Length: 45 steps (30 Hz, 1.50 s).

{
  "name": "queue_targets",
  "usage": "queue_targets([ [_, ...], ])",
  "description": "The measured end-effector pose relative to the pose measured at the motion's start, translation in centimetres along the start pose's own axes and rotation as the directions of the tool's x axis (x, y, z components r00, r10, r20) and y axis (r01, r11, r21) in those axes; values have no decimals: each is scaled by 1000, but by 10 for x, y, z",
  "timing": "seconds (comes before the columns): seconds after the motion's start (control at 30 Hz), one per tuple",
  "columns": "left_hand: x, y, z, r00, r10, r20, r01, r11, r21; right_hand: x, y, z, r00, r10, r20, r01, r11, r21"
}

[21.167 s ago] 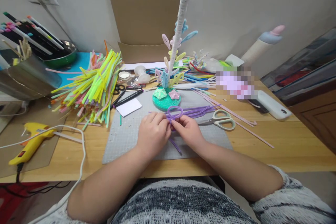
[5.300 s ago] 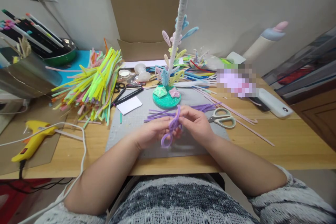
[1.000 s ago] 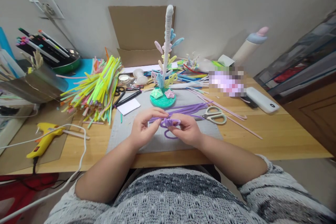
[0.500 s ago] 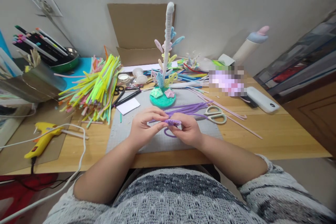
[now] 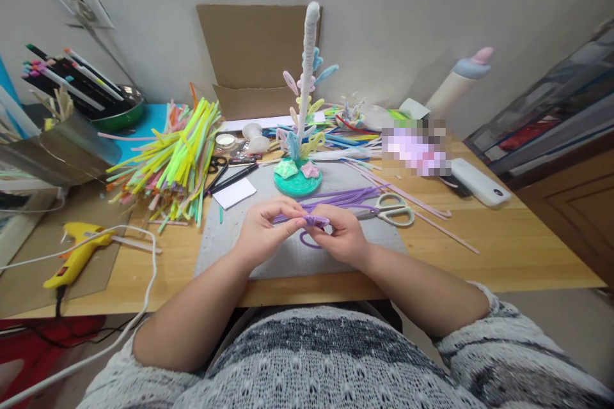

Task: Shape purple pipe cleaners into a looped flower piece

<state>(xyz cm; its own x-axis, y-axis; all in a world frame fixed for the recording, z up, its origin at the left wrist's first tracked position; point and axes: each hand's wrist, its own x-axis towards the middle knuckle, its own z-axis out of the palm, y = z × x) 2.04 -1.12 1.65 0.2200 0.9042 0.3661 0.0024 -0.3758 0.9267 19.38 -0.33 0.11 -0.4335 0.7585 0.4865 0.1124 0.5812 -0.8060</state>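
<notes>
Between my two hands is a purple pipe cleaner (image 5: 316,221), bent into a small flat shape. My left hand (image 5: 268,230) pinches its left end between thumb and fingers. On the other side my right hand (image 5: 343,236) grips it, with the fingers partly covering it. A purple loop (image 5: 309,241) hangs below the fingers over the grey mat (image 5: 225,249). Just beyond my hands lie several loose purple pipe cleaners (image 5: 355,195). Behind them stands a white wrapped stem (image 5: 309,64) with pastel loops, on a round green base (image 5: 297,184) bearing two star shapes.
Scissors (image 5: 396,209) lie right of my hands, near pink pipe cleaners (image 5: 422,201). A large bundle of coloured pipe cleaners (image 5: 177,163) is at left, beyond a yellow glue gun (image 5: 77,255) with its white cord (image 5: 154,262). A white device (image 5: 480,183) sits far right.
My hands stay in nearly the same place. The purple piece between my fingers has turned slightly and looks a little flatter.
</notes>
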Motion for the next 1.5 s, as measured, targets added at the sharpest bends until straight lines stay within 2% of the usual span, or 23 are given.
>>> queue_targets([
  [0.1,0,-3,2,998,-40,-54,40,999,-4,0,1,2,999,51,-12,-52,999,-15],
  [0.2,0,-8,4,981,-162,-109,152,983,-100,1,3,5,981,194,-11,-193,977,87],
  [0.33,4,-16,7,916,-390,-99,345,888,-304,5,8,7,893,444,73,-441,828,348],
  [0.43,6,-18,9,888,-454,-78,400,844,-358,8,9,7,861,499,101,-494,771,401],
  [0.63,6,-19,7,864,-493,-105,439,839,-322,6,11,7,873,478,92,-479,811,335],
  [0.7,7,-23,4,853,-500,-151,424,832,-359,4,11,7,892,450,28,-429,826,365],
  [0.77,9,-26,1,837,-512,-194,402,815,-417,1,11,6,910,402,-100,-340,862,376],
  [0.87,13,-27,-5,805,-540,-247,373,783,-497,-3,9,2,922,247,-299,-160,944,288],
  [0.93,15,-26,-7,782,-562,-270,354,756,-550,-4,9,0,936,168,-309,-104,971,213],
  [0.97,16,-25,-8,775,-572,-269,348,741,-574,-3,9,0,944,174,-280,-121,973,197],
  [1.03,17,-25,-9,770,-592,-238,350,704,-618,0,11,2,933,278,-226,-223,944,243],
  [1.1,17,-25,-9,766,-613,-192,363,659,-658,5,15,4,887,408,-216,-309,872,381],
  [1.17,17,-27,-9,752,-641,-153,381,612,-693,9,19,6,860,467,-204,-310,797,518],
  [1.23,17,-28,-8,734,-666,-134,396,580,-712,12,22,7,871,461,-169,-288,759,584],
  [1.37,17,-25,-4,704,-697,-136,426,568,-705,11,22,6,895,430,-118,-288,759,584],
  [1.5,17,-18,0,660,-742,-120,480,540,-691,14,21,1,866,482,-135,-273,680,681],
])
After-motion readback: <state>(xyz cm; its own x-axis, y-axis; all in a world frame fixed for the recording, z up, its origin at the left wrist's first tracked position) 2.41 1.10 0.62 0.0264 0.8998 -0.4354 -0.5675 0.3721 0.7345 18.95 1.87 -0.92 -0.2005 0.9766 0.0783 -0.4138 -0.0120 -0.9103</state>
